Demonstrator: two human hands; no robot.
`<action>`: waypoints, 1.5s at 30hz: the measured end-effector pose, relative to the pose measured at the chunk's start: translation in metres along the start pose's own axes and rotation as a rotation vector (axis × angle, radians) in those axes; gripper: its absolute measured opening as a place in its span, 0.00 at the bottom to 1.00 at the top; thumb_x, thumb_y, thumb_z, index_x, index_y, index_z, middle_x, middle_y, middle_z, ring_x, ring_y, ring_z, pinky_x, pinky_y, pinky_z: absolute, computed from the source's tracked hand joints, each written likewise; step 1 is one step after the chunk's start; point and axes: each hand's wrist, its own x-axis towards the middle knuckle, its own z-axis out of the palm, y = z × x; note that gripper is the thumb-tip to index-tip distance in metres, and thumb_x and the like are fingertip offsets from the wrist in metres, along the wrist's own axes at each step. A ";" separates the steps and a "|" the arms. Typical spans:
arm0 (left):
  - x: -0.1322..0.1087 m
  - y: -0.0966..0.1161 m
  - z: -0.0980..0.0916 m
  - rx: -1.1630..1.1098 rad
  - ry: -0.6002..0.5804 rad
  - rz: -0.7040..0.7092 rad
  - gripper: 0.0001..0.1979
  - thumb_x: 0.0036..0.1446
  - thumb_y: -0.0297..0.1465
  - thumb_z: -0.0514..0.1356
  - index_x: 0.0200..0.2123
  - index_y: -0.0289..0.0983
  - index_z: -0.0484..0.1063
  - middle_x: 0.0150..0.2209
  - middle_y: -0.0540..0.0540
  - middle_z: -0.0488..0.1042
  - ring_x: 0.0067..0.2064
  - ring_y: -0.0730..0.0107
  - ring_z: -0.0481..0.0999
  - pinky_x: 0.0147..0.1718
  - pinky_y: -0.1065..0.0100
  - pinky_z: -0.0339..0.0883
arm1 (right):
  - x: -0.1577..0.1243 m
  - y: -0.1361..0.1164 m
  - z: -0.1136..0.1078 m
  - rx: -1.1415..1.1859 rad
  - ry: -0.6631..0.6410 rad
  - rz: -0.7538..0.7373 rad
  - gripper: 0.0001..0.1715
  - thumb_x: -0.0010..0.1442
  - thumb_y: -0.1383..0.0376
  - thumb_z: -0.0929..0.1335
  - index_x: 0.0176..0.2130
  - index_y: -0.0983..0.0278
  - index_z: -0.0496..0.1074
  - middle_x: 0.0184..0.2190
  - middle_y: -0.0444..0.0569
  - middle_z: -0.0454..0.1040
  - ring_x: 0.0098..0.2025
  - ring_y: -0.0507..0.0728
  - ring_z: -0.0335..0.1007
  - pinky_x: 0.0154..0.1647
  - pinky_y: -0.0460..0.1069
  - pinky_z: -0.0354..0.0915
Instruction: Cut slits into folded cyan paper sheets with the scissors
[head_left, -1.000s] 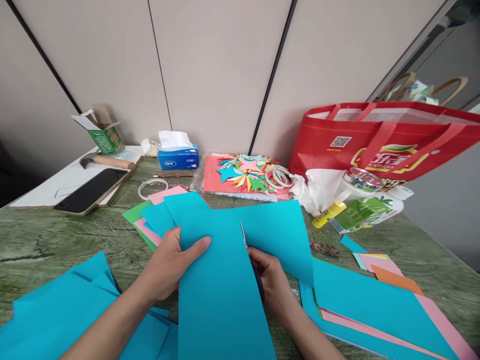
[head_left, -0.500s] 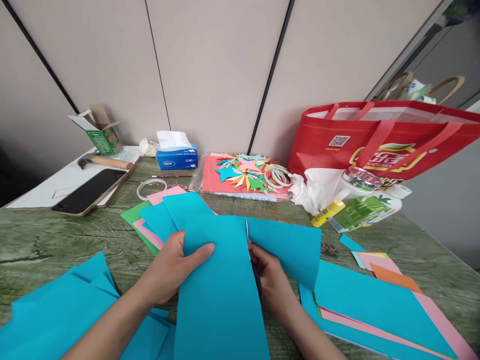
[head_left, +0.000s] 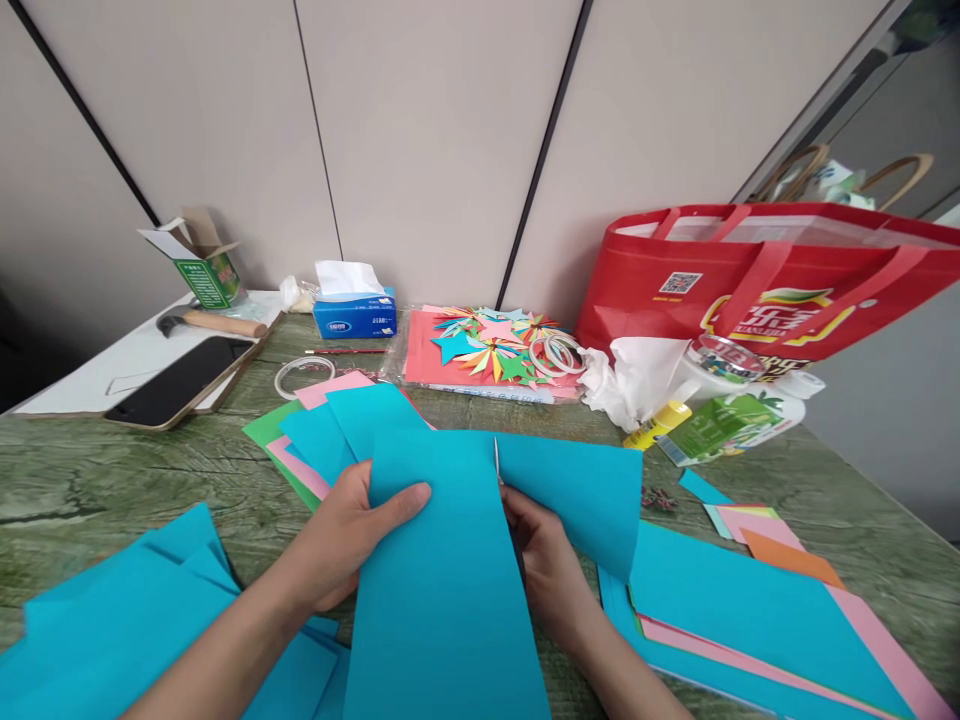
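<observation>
A blue sheet of paper (head_left: 450, 590) is held up over the table, cut lengthwise nearly to its far edge. My left hand (head_left: 356, 530) pinches its left side, thumb on top and fingers mostly hidden beneath. Closed round a pair of scissors (head_left: 496, 458), my right hand (head_left: 540, 550) sits under the cut strip, which bends off to the right. Only the thin blade and a bit of the dark handle show. Behind the sheet lie blue, pink and green paper pieces (head_left: 307, 435).
Blue sheets (head_left: 112, 630) lie at the left, and stacked coloured paper (head_left: 750, 600) at the right. Farther back are a phone (head_left: 180, 380), a hammer (head_left: 217, 322), a tissue box (head_left: 354, 315), paper stars (head_left: 487, 345), a glue stick (head_left: 657, 425) and a red bag (head_left: 750, 270).
The scissors blades have closed slightly at the far end of the cut, and the dark handle shows less. Both hands stay in almost the same place.
</observation>
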 end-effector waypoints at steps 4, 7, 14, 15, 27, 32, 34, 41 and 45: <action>0.000 0.002 0.001 -0.026 -0.007 -0.019 0.14 0.46 0.34 0.61 0.38 0.38 0.69 0.40 0.45 0.77 0.42 0.54 0.75 0.38 0.56 0.71 | 0.000 0.000 0.000 -0.015 -0.001 0.013 0.18 0.45 0.60 0.71 0.40 0.55 0.72 0.41 0.46 0.75 0.42 0.63 0.69 0.43 0.55 0.66; 0.000 0.003 0.000 -0.046 -0.026 -0.016 0.14 0.46 0.34 0.62 0.38 0.38 0.70 0.40 0.45 0.77 0.41 0.54 0.75 0.38 0.55 0.71 | 0.000 0.000 0.000 -0.008 0.004 0.027 0.19 0.44 0.59 0.72 0.39 0.56 0.73 0.40 0.46 0.75 0.42 0.63 0.70 0.43 0.55 0.66; 0.000 0.001 0.000 -0.015 0.024 -0.012 0.13 0.45 0.35 0.62 0.36 0.38 0.70 0.40 0.45 0.77 0.40 0.55 0.76 0.36 0.56 0.72 | 0.000 -0.006 0.002 -0.014 0.007 0.064 0.17 0.45 0.58 0.71 0.38 0.55 0.73 0.40 0.45 0.75 0.42 0.62 0.70 0.45 0.56 0.65; 0.000 0.002 0.000 -0.009 0.028 -0.014 0.14 0.45 0.35 0.62 0.37 0.38 0.70 0.40 0.45 0.77 0.40 0.55 0.76 0.36 0.56 0.72 | 0.000 -0.006 0.002 -0.021 0.011 0.073 0.17 0.45 0.58 0.71 0.38 0.55 0.73 0.40 0.45 0.75 0.42 0.63 0.70 0.46 0.56 0.65; -0.001 0.002 0.000 -0.003 0.021 -0.008 0.16 0.44 0.36 0.62 0.38 0.37 0.68 0.40 0.43 0.77 0.42 0.52 0.74 0.38 0.54 0.71 | -0.001 -0.006 0.002 -0.021 -0.002 0.062 0.14 0.46 0.59 0.71 0.37 0.56 0.74 0.38 0.45 0.76 0.40 0.62 0.70 0.40 0.53 0.67; -0.001 0.002 0.000 -0.023 -0.003 -0.006 0.15 0.46 0.35 0.62 0.39 0.37 0.68 0.40 0.43 0.77 0.42 0.52 0.74 0.38 0.54 0.71 | -0.001 -0.005 0.002 -0.018 0.013 0.079 0.15 0.44 0.58 0.72 0.36 0.57 0.74 0.36 0.46 0.76 0.39 0.62 0.71 0.38 0.54 0.68; -0.001 0.002 0.000 -0.029 -0.016 -0.004 0.14 0.46 0.34 0.61 0.38 0.37 0.68 0.40 0.44 0.76 0.43 0.52 0.74 0.39 0.54 0.71 | -0.001 -0.005 0.003 -0.007 0.016 0.084 0.15 0.44 0.59 0.72 0.36 0.58 0.74 0.35 0.46 0.77 0.37 0.62 0.71 0.38 0.54 0.68; 0.000 0.002 0.000 -0.027 -0.013 0.002 0.14 0.47 0.34 0.61 0.38 0.36 0.68 0.40 0.44 0.77 0.42 0.53 0.74 0.38 0.54 0.71 | -0.001 -0.007 0.004 0.029 0.027 0.097 0.15 0.43 0.59 0.72 0.34 0.60 0.75 0.33 0.47 0.77 0.33 0.61 0.72 0.34 0.53 0.68; 0.000 0.000 -0.001 -0.020 -0.012 0.004 0.13 0.48 0.33 0.61 0.38 0.37 0.68 0.40 0.45 0.77 0.41 0.54 0.75 0.38 0.54 0.71 | -0.001 -0.009 0.005 0.031 0.037 0.098 0.13 0.43 0.60 0.73 0.33 0.60 0.75 0.32 0.46 0.77 0.32 0.60 0.71 0.33 0.52 0.67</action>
